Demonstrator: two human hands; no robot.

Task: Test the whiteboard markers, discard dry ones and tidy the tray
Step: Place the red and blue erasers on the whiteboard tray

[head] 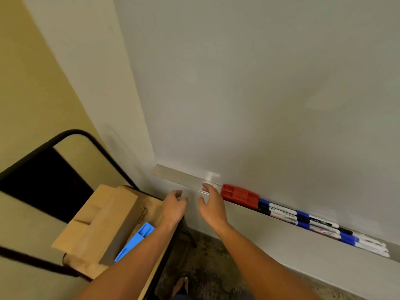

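A metal tray (186, 179) runs along the bottom of the whiteboard (259, 94). In it lie a red eraser (239, 195) and, to its right, several markers (313, 224) with blue and black caps, lined up in rows. My left hand (174, 205) hovers just below the tray's bare left part, fingers loosely curled and holding nothing. My right hand (211, 202) is beside it, fingers relaxed, fingertips near the tray's front lip just left of the eraser. Neither hand holds anything.
A black-framed chair (71, 169) stands at the left against the wall. On it are a brown paper bag (101, 221) and a blue eraser (136, 239). A speckled floor (212, 267) and a foot (180, 286) show below.
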